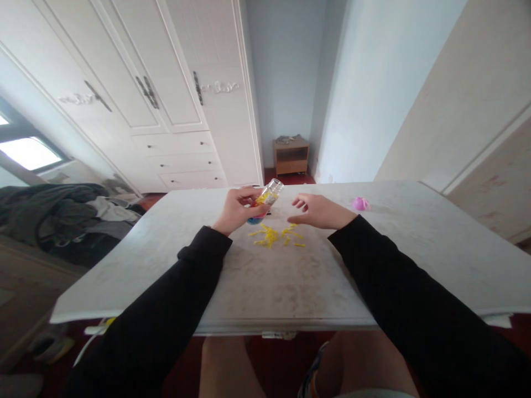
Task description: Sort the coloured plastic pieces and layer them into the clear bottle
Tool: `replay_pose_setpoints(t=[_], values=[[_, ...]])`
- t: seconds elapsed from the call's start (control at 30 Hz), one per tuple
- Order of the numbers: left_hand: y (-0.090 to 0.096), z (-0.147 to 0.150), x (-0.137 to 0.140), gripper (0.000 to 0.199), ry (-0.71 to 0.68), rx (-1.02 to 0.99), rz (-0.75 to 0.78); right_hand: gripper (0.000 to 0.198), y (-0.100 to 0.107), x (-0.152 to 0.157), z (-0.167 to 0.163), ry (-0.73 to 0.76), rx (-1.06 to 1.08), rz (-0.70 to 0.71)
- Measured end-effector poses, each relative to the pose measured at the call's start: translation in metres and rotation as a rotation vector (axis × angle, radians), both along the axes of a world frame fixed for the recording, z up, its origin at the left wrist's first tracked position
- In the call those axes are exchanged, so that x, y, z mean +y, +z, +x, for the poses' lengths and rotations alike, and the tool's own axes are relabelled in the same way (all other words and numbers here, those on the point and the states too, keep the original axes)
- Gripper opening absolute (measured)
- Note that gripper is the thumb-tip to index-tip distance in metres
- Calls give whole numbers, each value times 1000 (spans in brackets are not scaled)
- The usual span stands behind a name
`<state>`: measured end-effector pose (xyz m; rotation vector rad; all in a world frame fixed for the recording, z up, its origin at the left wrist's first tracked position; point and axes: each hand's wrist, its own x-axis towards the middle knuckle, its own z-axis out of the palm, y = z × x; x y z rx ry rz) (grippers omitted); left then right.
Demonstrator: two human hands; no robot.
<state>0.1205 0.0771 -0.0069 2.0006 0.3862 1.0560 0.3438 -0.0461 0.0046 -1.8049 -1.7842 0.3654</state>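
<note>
My left hand (240, 209) is wrapped round a small clear bottle (271, 192), which tilts with its mouth up and to the right. Yellow bits show inside it, with red and blue lower down. To the right of the bottle's mouth hovers my right hand (312, 210), its fingers apart and curved; I see nothing between them. A loose pile of small yellow pieces (270, 236) lies on the table just below both hands, with a few strays toward the right hand.
The white table (274, 287) has a stained top. A pink round object (360, 203) lies on its right side. Beyond stand a white wardrobe (178, 110) and a small wooden nightstand (291, 157). Dark clothes (62, 215) are heaped at the left.
</note>
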Motion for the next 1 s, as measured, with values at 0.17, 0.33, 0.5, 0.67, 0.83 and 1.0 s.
replay_pose_setpoints(t=[0.17,0.33,0.5,0.67,0.83,1.0], values=[[0,0,0,22,-13,30,10,64,-12,-5,-11,174,-183,-132],[0,0,-1,24,-28,34,5,35,-13,-3,-26,213,-210,-93],[1,0,-2,23,-37,39,-1,11,-13,2,-32,242,-173,-95],[1,-1,-1,22,-37,49,11,17,-12,2,-37,293,-128,-91],[0,0,1,27,32,45,40,15,-4,3,-23,185,-81,1],[-5,2,5,34,106,85,84,7,10,4,-3,-49,101,274]])
